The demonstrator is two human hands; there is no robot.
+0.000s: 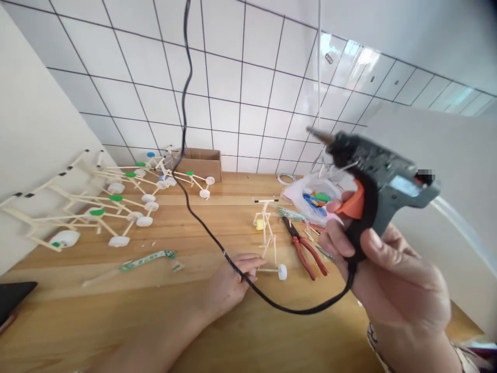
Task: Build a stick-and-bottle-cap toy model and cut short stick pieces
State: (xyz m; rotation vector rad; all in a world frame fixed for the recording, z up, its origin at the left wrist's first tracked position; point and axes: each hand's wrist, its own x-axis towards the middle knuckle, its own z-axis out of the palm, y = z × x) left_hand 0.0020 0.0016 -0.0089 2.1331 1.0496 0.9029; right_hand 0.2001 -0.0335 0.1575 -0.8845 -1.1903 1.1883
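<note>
The right hand [396, 280] holds a glue gun [373, 176] up in the air. The fingers [336, 243] wrap tight around the black handle [359, 220], so this grip is closed. The gun looks light and stiff, and the handle looks like the best place to hold it. Its black cord [272, 296] hangs down and curves over the table [77, 321]. The left hand [229, 282] rests on the table, loose and a bit curled, with nothing in it that I can see. It is just beside a small stick toy [267, 233] with a white wheel [282, 272], but I cannot tell if it touches the toy. The toy looks thin and easy to break, so a soft hold on its sticks seems best. Red pliers [305, 248] lie near it.
</note>
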